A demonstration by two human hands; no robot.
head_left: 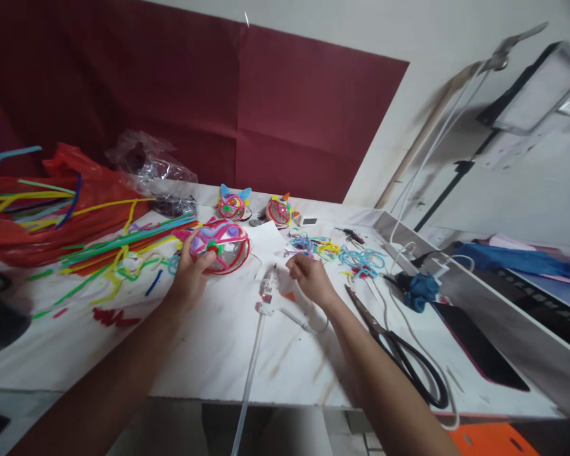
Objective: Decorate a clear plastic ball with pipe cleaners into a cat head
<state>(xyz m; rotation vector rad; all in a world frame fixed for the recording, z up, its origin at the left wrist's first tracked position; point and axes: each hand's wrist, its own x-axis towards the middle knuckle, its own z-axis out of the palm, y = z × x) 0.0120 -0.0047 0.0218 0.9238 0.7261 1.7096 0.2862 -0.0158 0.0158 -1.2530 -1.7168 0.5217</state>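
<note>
Left hand: gripping a transparent, red-rimmed dome with fuzzy pink-purple trim, between ten and eleven o'clock from the white glue gun.
Right hand: fingers curled, contents cannot be told; two o'clock, near the gun.
Large black-handled metal scissors: between three and four o'clock.

Maroon sheeting covers part of a pale wall behind a white table.
</note>
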